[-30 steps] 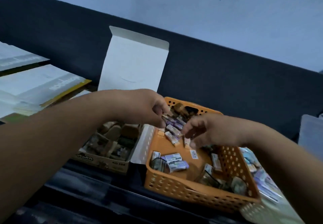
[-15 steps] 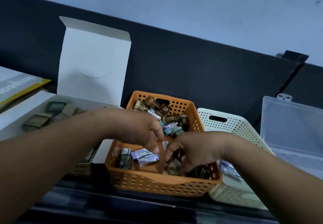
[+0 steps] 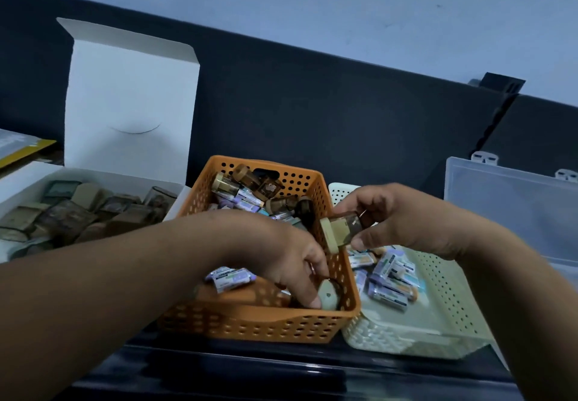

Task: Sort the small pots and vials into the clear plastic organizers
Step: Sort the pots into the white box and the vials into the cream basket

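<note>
The right hand (image 3: 406,219) grip pinches a cream-capped brown vial (image 3: 342,228). Below-left of it, the left hand (image 3: 281,253) grip touches a pale-lidded pot (image 3: 329,297) inside the orange basket (image 3: 250,322); whether it pinches, I cannot tell.

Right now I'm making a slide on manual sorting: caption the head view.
Right hand holds a cream-capped brown vial beside the orange basket while the left hand reaches inside it.

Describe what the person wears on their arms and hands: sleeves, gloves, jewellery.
The left hand and right hand are ungloved; the left forearm and right forearm are bare to the frame edge, no sleeve in view. No watch or bracelet shows at either wrist. Rings are too blurred to judge.
</note>
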The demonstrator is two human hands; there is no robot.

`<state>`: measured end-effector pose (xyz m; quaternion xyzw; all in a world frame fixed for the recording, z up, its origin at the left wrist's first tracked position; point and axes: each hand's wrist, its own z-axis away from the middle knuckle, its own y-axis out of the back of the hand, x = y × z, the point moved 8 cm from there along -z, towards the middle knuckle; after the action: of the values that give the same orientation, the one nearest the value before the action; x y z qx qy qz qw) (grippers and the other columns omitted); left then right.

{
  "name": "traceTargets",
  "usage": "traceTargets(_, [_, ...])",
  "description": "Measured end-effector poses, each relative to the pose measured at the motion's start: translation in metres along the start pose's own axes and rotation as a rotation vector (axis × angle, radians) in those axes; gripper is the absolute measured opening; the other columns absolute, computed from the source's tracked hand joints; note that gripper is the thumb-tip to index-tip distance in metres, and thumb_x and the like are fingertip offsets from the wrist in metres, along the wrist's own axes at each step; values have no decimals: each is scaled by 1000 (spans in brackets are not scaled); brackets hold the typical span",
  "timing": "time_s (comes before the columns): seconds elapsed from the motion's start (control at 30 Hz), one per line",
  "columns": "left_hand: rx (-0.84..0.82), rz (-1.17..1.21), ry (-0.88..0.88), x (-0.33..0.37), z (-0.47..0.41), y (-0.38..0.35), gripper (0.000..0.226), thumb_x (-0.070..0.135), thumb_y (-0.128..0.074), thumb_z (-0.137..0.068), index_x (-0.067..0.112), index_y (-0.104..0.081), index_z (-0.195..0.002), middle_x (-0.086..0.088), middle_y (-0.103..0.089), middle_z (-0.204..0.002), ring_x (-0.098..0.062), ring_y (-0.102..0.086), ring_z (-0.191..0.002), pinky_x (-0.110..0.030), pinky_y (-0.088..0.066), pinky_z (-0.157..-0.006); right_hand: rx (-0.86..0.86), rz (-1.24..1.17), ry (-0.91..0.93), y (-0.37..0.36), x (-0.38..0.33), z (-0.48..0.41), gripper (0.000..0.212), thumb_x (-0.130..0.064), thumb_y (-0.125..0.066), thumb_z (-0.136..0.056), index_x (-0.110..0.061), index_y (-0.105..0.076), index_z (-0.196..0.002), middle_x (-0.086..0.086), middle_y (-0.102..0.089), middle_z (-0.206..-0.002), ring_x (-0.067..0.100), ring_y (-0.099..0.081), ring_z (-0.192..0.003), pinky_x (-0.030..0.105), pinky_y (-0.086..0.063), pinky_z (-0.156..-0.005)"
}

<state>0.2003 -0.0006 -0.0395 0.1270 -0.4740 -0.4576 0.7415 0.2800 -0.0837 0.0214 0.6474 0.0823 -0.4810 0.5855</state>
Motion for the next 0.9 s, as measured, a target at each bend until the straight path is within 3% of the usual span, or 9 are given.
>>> traceTargets(0.17, [-21,-14,-19,13,-8,-6,35,22,-65,-89,20,-58,-124,6,-61,-109,-1,-55,-72,-15,-45,-61,34,-24,-2,3,5,4,36,2,-77,-74,-16,-68,-104,7,-72,-94,22,-67,-84,37,-56,-78])
traceTargets(0.3, [-35,8,-63,12,-3,-8,29,28,-62,-91,26,-58,-119,11,-61,-103,-3,-57,-85,-23,-48,-81,51,-7,4,6,4,3,36,-2,-79,-74,-21,-69,-103,6,-71,-95,24,-69,-87,37,-56,-82])
traceTargets(0.4, [15,57,-90,5,6,0,13,34,-59,-92,31,-59,-105,16,-63,-93,2,-60,-79,-17,-48,-75,56,-8,16,8,-1,-3,36,-5,-79,-74,-23,-69,-104,5,-72,-98,28,-69,-94,47,-54,-91])
traceTargets(0.47, [93,96,-80,-7,15,14,15,36,-58,-92,30,-61,-106,11,-66,-95,1,-63,-83,-18,-52,-77,43,-12,33,7,-7,-8,35,-5,-79,-75,-22,-69,-104,6,-72,-100,28,-68,-95,48,-54,-92])
traceTargets(0.57, [229,174,-37,-33,36,40,20,37,-59,-91,27,-63,-107,2,-69,-99,-13,-65,-96,-31,-53,-88,21,-12,43,1,-20,-19,35,-6,-77,-77,-21,-67,-106,5,-72,-100,22,-69,-94,35,-56,-88])
traceTargets(0.7, [378,293,-2,-67,76,67,21,30,-59,-92,21,-66,-110,3,-72,-104,-13,-67,-97,-27,-52,-84,-2,37,90,-14,-49,-42,34,-8,-78,-77,-23,-68,-105,1,-72,-96,16,-69,-90,26,-56,-82])
traceTargets(0.83, [514,320,24,-101,124,85,21,24,-58,-93,17,-67,-110,3,-72,-98,-9,-64,-89,-26,-51,-82,-49,75,180,-43,-92,-71,35,-6,-78,-77,-21,-68,-107,-2,-72,-90,3,-65,-75,12,-52,-69])
traceTargets(0.9, [589,332,69,-121,148,92,20,23,-58,-93,17,-67,-110,3,-73,-97,-9,-66,-88,-25,-52,-82,-80,109,231,-61,-114,-87,34,-8,-78,-77,-21,-68,-106,-2,-72,-91,4,-65,-76,16,-52,-72])
